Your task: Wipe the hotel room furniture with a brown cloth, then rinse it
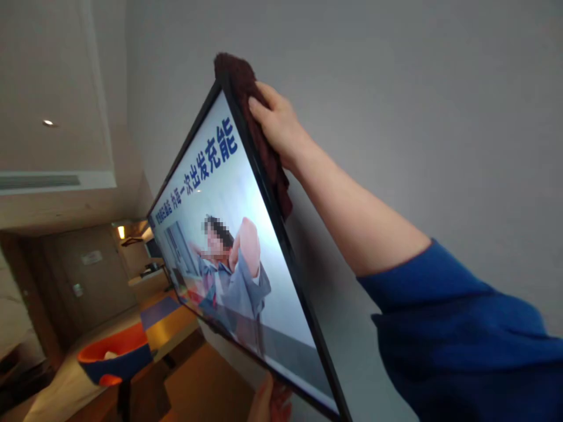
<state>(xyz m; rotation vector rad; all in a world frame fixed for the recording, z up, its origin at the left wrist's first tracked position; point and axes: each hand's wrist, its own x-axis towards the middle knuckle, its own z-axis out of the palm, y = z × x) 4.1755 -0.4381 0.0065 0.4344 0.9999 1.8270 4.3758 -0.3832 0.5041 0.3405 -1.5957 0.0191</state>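
The brown cloth (266, 149) lies along the television's (211, 193) near side edge, reaching the upper corner; the right hand (279, 120), partly closed, grips it, probably to keep it against this edge. At the bottom edge is the left hand (268, 404); its grip I cannot tell.

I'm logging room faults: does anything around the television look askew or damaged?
Nothing clearly stands out. The television leans in the picture, but the door does too, so the view itself is probably tilted. The right hand holds the brown cloth against the television's side edge; no crack shows on the lit screen.
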